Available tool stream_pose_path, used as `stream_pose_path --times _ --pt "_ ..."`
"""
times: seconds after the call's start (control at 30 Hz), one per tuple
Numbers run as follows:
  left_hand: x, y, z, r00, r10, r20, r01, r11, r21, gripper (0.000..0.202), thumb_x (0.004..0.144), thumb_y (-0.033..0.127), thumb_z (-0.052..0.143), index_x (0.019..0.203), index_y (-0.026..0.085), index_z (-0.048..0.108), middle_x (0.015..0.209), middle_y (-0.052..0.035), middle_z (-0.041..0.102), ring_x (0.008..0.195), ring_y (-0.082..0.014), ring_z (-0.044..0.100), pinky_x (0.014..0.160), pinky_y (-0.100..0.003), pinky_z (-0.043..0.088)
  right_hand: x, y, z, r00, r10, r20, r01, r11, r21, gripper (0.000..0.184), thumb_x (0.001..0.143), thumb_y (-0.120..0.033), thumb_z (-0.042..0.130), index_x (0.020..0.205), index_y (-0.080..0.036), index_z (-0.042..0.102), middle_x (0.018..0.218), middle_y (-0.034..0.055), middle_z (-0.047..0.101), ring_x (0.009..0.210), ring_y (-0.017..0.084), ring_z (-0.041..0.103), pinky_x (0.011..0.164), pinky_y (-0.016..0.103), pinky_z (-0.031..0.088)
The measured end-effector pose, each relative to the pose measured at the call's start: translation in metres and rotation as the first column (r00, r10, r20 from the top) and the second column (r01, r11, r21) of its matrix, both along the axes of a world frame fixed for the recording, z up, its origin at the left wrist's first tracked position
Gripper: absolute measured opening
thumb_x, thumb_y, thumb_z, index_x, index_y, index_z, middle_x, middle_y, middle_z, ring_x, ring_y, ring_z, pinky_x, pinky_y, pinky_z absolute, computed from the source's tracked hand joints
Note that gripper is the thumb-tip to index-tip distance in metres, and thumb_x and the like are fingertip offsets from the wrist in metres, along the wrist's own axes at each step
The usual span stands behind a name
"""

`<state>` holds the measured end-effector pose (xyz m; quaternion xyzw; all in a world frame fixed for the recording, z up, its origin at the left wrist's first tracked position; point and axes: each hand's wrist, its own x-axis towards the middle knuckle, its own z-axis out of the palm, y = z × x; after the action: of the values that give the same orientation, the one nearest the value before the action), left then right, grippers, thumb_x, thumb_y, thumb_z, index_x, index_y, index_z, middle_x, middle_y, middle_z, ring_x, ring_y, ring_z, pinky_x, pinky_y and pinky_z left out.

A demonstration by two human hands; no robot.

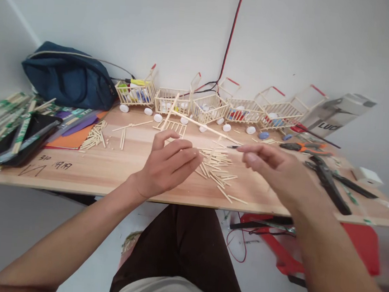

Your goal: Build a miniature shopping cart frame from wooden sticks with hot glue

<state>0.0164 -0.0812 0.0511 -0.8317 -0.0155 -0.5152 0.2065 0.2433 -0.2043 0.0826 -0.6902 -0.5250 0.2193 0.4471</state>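
Note:
My left hand (169, 164) is closed, its fingers curled around the near side of a frame of joined thin wooden sticks (203, 126). The frame is raised above the table, and the fingers hide part of it. To its right, my right hand (271, 164) is closed in a pinch on a thin dark-tipped tool (232, 146), whose body is hidden by the fingers. Below and between the hands lies a pile of short wooden sticks (218, 164). Behind my left hand lies a flat slatted stick panel (174, 128).
Several miniature stick shopping carts (209, 108) with white wheels line the wall. At left are a blue bag (71, 74), wrapped sticks (5, 125) and another stick pile (95, 137). Orange-handled pliers (305, 148), a black cutting tool (329, 183) and a white box (367, 176) lie right.

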Motion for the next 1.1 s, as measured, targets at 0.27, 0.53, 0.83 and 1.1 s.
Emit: stream_pose_path --times 0.27,0.53,0.83,1.1 --pt "0.002 0.020 0.000 1.000 0.005 -0.023 -0.005 1.000 0.011 0.013 0.087 0.012 0.068 0.094 0.019 0.060 0.085 0.0024 0.072 0.085 -0.0137 0.064 0.093 -0.039 0.043 -0.026 0.053 -0.015 0.934 0.240 -0.263 -0.208 0.968 0.143 0.030 0.074 -0.043 0.076 0.094 -0.021 0.069 0.082 0.0023 0.066 0.076 0.015 0.060 0.070 0.030 0.050" --pt "0.003 0.029 -0.005 1.000 -0.008 -0.031 0.007 0.999 -0.035 0.012 0.088 0.011 0.067 0.093 0.019 0.060 0.084 0.0028 0.071 0.086 -0.0132 0.065 0.094 -0.040 0.042 -0.031 0.071 -0.017 0.912 0.305 -0.275 -0.280 0.952 0.127 0.022 0.077 -0.038 0.074 0.079 -0.020 0.061 0.076 -0.0006 0.059 0.070 0.012 0.053 0.065 0.027 0.044" --pt "0.004 0.030 -0.008 1.000 0.007 -0.020 -0.007 0.999 -0.039 0.011 0.089 0.011 0.065 0.091 0.020 0.059 0.082 0.0034 0.071 0.083 -0.0124 0.065 0.092 -0.040 0.043 -0.033 0.078 -0.025 0.889 0.332 -0.314 -0.289 0.941 0.176 0.026 0.079 -0.040 0.074 0.076 -0.020 0.058 0.070 -0.0030 0.051 0.065 0.010 0.046 0.062 0.026 0.039" --pt "0.006 0.029 -0.008 1.000 -0.009 -0.016 0.009 1.000 -0.023 0.011 0.088 0.010 0.065 0.089 0.020 0.060 0.082 0.0020 0.072 0.082 -0.0133 0.064 0.091 -0.040 0.044 -0.036 0.076 -0.026 0.886 0.325 -0.331 -0.273 0.942 0.193 0.024 0.079 -0.037 0.074 0.074 -0.020 0.057 0.069 -0.0043 0.050 0.063 0.010 0.045 0.063 0.026 0.040"
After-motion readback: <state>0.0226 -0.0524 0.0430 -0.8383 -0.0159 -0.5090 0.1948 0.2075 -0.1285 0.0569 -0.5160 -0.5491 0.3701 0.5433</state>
